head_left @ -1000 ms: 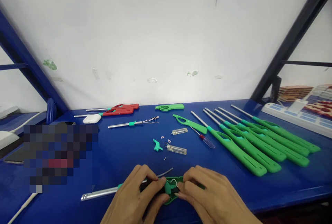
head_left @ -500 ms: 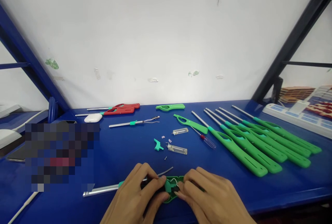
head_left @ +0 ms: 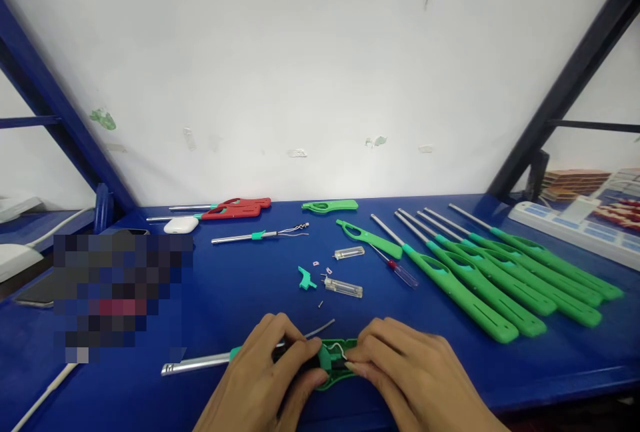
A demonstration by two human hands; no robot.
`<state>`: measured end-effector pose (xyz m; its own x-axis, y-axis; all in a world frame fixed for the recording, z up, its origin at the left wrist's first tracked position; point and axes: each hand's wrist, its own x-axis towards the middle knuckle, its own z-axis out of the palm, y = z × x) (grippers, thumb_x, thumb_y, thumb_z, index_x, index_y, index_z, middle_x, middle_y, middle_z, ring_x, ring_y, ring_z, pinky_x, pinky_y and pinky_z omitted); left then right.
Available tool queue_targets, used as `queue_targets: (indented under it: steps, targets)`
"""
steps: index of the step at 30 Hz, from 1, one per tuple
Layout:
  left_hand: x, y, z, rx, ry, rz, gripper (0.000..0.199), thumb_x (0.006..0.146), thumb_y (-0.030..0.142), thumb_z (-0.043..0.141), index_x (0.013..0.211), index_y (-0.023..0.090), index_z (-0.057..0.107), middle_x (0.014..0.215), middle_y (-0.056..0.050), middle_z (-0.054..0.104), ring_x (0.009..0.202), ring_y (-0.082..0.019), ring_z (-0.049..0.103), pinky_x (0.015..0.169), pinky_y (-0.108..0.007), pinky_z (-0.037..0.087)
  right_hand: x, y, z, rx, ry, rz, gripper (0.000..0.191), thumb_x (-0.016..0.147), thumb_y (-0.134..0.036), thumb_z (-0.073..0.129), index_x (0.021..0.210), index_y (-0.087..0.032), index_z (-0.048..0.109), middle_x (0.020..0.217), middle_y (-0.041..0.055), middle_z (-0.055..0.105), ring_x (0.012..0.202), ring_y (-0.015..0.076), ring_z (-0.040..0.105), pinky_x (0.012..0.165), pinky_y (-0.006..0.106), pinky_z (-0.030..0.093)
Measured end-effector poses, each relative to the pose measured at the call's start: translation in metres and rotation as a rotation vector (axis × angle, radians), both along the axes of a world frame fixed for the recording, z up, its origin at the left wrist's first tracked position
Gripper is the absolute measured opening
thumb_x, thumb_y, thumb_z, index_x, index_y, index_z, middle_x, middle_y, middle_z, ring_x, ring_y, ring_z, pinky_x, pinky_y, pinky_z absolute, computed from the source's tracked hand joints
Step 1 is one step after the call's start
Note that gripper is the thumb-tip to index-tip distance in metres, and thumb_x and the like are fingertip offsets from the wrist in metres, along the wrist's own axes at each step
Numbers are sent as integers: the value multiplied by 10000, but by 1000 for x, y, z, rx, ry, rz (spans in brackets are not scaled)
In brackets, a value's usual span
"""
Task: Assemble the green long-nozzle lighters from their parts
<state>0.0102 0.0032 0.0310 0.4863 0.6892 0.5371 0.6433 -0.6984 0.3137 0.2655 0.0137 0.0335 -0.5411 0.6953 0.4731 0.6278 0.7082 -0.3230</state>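
At the front edge lies an opened gas lighter, its green handle half (head_left: 330, 383) showing its inside and its metal tube (head_left: 195, 365) pointing left. My left hand (head_left: 273, 369) is closed over the handle's neck, finger and thumb pinching the teal trigger (head_left: 325, 357). A curled white wire (head_left: 338, 348) and a black part sit right of the trigger. My right hand (head_left: 400, 369) is closed round the right end of the green half, its fingertips and thumb near the wire's end. A grey lead (head_left: 321, 329) sticks up behind my left fingers. The handle's right end is hidden.
Beyond my hands lie a teal trigger (head_left: 306, 278), a screw (head_left: 321, 305), clear fuel tanks (head_left: 343, 287), a screwdriver (head_left: 403, 274) and a green shell half (head_left: 373, 239). Several green lighters (head_left: 460, 292) line the right; red lighters (head_left: 233, 211) and a tube with wires (head_left: 245, 238) lie behind.
My right thumb and fingertips have shifted slightly right, baring more of the shell's inside. My left hand keeps its pinch on the trigger. The view has shifted a little.
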Motion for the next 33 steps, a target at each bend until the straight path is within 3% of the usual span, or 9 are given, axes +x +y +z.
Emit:
queue_targets:
  steps: [6,13,16,20,23,28,33]
  targets:
    - [-1,-1,-1,-23,-7,7,178,1158,212,475,1267,253,610,1051,-38,636,873,-186,698,768,-306,642,-4,1,0,90,-4,-22,394,1198,-251,363,946,-242,667,856,-7,728,686,160,705,560,291,463]
    - [1,0,-1,-7,-8,6,198,1161,203,471,1277,229,628,1053,-48,645,858,-178,699,768,-300,652,-1,-3,1,0,24,2,311,1182,-268,444,1036,-258,719,947,-7,753,770,157,736,668,258,554]
    - [-1,-1,5,3,15,19,232,1172,273,478,1329,242,647,1107,-57,675,936,-182,722,851,-298,667,-3,-3,0,18,64,-14,284,1178,-336,485,1071,-279,742,947,-14,766,776,164,745,673,268,565]
    - [-18,0,12,114,37,130,286,1167,378,514,1404,314,660,1240,-47,714,1113,-194,737,944,-274,661,-3,-2,1,19,80,-21,339,1184,-421,465,1071,-296,760,943,-20,778,773,164,752,644,272,555]
    - [-37,1,11,180,46,244,284,1147,457,536,1314,345,736,1212,-20,747,1077,-201,771,892,-259,678,-2,-1,1,26,92,-17,378,1191,-430,441,1049,-291,763,926,-18,776,756,158,748,630,270,541]
    - [-50,4,8,13,43,173,277,1147,387,528,1173,356,802,1086,33,775,891,-130,805,807,-154,640,-2,-1,1,23,101,-19,366,1189,-423,458,1033,-287,760,918,-26,775,753,151,743,629,267,529]
    - [-49,5,8,-52,98,132,275,1134,260,536,1175,349,793,1059,36,757,877,-106,779,809,-142,598,-3,-1,-1,20,108,-15,357,1184,-435,471,1031,-292,761,916,-28,777,758,150,743,633,264,522]
